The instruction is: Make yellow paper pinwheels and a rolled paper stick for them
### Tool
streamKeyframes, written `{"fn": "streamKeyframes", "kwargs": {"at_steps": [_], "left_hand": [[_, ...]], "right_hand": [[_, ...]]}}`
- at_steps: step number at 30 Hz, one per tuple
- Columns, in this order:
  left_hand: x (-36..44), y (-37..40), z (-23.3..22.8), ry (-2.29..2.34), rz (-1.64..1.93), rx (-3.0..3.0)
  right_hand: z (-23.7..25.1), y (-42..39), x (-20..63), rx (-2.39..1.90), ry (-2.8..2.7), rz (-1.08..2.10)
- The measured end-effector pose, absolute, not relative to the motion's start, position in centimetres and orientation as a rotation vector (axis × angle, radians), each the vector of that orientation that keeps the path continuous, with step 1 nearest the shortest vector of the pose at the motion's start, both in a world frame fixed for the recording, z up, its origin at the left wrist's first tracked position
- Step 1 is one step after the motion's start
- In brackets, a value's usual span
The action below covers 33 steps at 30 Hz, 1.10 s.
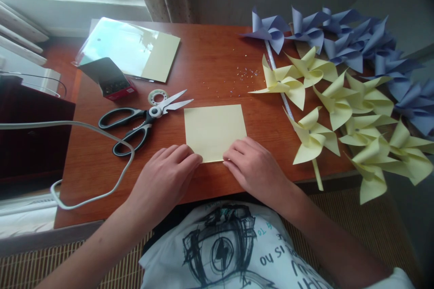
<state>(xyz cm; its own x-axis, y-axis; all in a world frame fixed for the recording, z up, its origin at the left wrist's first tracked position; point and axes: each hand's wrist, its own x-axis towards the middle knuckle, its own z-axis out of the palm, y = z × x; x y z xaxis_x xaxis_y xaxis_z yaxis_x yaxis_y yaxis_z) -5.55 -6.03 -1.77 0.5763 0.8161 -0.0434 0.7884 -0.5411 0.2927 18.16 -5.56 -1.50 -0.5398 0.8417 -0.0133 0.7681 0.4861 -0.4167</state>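
Observation:
A pale yellow sheet of paper [215, 128] lies on the table in front of me, its near edge looking like a fold. My left hand [174, 162] is closed at the sheet's near left corner, fingertips pinching the edge. At the near right corner my right hand [249, 160] has its fingers curled onto the same edge. Open scissors [149, 117] with black handles lie to the left of the sheet, blades pointing toward its far left corner. Just behind them sits a small roll of tape [158, 96].
Yellow pinwheels [310, 133] and purple pinwheels [269, 29] crowd the table's right side, some overhanging its edge. A small open box [117, 88] and a plastic packet of yellow paper [135, 49] stand back left. A white cable [125, 176] loops over the left edge. Paper scraps [249, 73] lie behind.

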Motion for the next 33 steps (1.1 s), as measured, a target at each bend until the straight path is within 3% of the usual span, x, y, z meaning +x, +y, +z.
{"fn": "streamKeyframes", "kwargs": {"at_steps": [14, 23, 33], "left_hand": [[-2.5, -6.2, -2.6, 1.302, 0.262, 2.616], [-2.2, -6.8, -1.7, 1.254, 0.345, 2.941], [-1.5, -6.5, -0.9, 1.175, 0.123, 3.088]], "right_hand": [[-2.5, -4.7, 18.0, -1.438, -2.385, 0.755], [-2.3, -5.8, 18.2, -1.181, -2.658, 0.128], [-2.2, -6.1, 17.8, -1.026, -2.743, -0.183]]}}
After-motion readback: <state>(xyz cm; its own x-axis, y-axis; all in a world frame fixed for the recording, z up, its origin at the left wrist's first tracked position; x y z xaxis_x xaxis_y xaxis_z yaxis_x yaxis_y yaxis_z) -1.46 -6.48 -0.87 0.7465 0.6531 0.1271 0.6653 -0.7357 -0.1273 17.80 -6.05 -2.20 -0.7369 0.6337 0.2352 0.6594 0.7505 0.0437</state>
